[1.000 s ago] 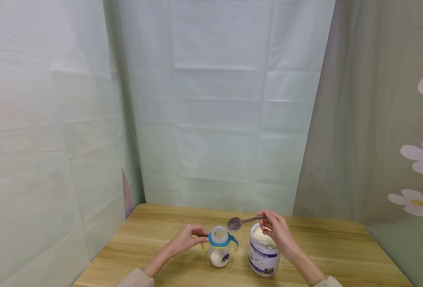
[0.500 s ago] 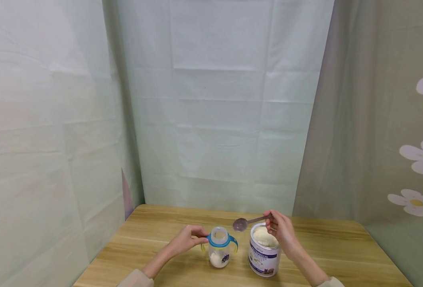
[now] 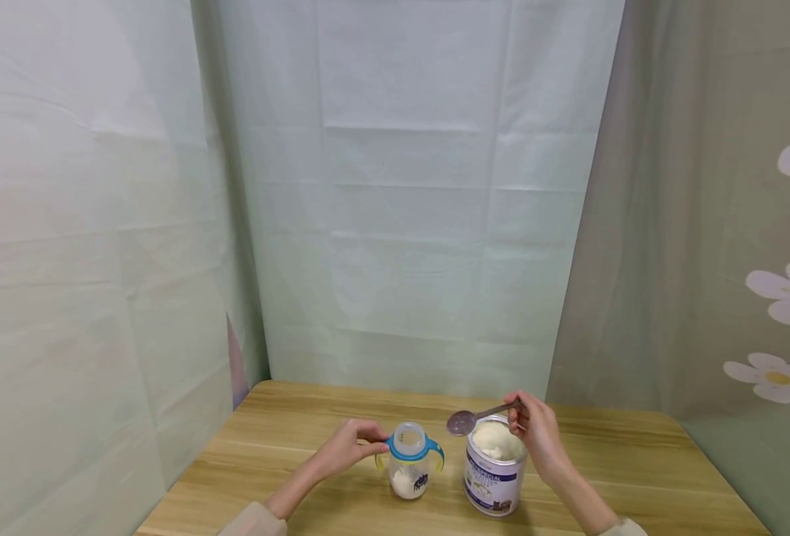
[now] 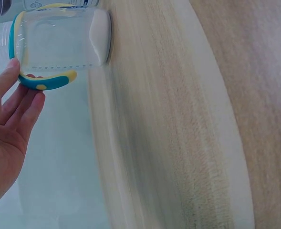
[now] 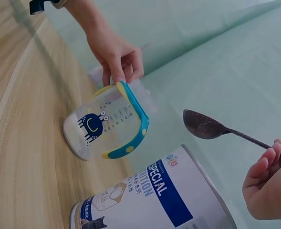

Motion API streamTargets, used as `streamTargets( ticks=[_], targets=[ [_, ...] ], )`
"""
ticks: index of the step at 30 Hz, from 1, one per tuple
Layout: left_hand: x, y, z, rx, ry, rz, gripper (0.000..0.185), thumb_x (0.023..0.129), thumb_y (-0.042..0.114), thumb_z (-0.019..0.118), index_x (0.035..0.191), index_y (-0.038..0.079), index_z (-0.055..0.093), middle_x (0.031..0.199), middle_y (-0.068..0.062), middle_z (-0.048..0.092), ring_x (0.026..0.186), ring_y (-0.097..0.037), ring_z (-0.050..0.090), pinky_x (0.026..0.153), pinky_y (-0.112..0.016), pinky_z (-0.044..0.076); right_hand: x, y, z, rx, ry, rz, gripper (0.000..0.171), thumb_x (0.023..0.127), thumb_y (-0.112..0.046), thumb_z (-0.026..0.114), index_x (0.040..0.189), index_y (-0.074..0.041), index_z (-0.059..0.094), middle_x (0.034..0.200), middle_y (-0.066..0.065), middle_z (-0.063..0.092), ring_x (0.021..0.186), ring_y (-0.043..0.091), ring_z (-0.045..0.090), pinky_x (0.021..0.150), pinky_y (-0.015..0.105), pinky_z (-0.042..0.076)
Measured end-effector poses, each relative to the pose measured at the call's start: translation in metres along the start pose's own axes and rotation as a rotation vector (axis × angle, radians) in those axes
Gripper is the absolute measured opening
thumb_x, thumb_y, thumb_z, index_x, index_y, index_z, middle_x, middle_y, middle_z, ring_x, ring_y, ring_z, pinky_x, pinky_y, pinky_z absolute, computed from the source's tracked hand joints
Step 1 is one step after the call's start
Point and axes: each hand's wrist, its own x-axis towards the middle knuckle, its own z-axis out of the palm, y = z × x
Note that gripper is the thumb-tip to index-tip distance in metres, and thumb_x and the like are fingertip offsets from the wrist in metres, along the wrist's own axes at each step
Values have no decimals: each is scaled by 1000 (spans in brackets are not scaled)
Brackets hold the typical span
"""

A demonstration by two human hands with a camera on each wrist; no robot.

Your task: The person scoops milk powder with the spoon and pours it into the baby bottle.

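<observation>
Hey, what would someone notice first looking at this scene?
Probably the metal spoon, pinched by its handle in the right hand and held in the air just left of the open can of white powder. Beside it on the wooden table stands a clear baby bottle with a blue collar, some powder at its bottom, held at the collar by the left hand.

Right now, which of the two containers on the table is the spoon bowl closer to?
The powder tin: the spoon, pinched by the right hand, hangs by its rim, while the baby bottle, steadied by the left hand, stands further left.
</observation>
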Motion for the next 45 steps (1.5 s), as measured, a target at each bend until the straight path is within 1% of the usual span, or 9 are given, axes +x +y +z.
streamTargets(
  ticks=[8, 17, 25, 32, 38, 45],
  targets=[
    [0, 1, -1, 0, 0, 5, 11, 89, 21, 70, 95, 12, 72, 95, -2, 73, 86, -6, 66, 73, -20, 53, 0, 0, -4, 5, 16, 7, 37, 107, -23, 33, 84, -13, 60, 67, -7, 49, 61, 3, 45, 57, 16, 41],
    [0, 0, 0, 8, 4, 14, 9, 89, 21, 70, 95, 14, 72, 95, -2, 73, 87, -8, 67, 73, -20, 53, 1, 0, -7, -12, 35, 15, 36, 106, -24, 34, 84, -13, 60, 67, -7, 49, 60, 4, 44, 57, 17, 40],
    [-1, 0, -1, 17, 0, -8, 11, 89, 25, 70, 94, 16, 73, 95, -1, 73, 87, -7, 67, 74, -21, 53, 2, 1, -11, -8, 55, 23, 37, 106, -24, 35, 81, -15, 61, 65, -8, 48, 59, 3, 44, 56, 16, 41],
    [-1, -1, -1, 14, 3, 7, 12, 89, 23, 70, 97, 15, 73, 96, -2, 73, 86, -6, 67, 73, -20, 53, 2, 3, -15, -36, 51, -11, 37, 106, -25, 35, 82, -14, 60, 64, -7, 48, 57, 4, 44, 55, 17, 40],
    [-1, -1, -1, 14, 6, 5, 12, 89, 23, 70, 97, 15, 73, 95, -2, 74, 87, -8, 67, 73, -20, 53, 2, 5, -16, -39, 70, -3, 36, 105, -23, 35, 81, -14, 60, 64, -7, 48, 57, 5, 44, 55, 17, 39],
    [-1, 0, -2, 25, 7, 2, 12, 89, 24, 70, 97, 15, 73, 96, -1, 74, 88, -9, 68, 74, -21, 53, 2, 3, -15, -35, 71, -1, 36, 106, -23, 36, 81, -13, 60, 64, -7, 48, 58, 5, 44, 55, 17, 40]
  ],
)
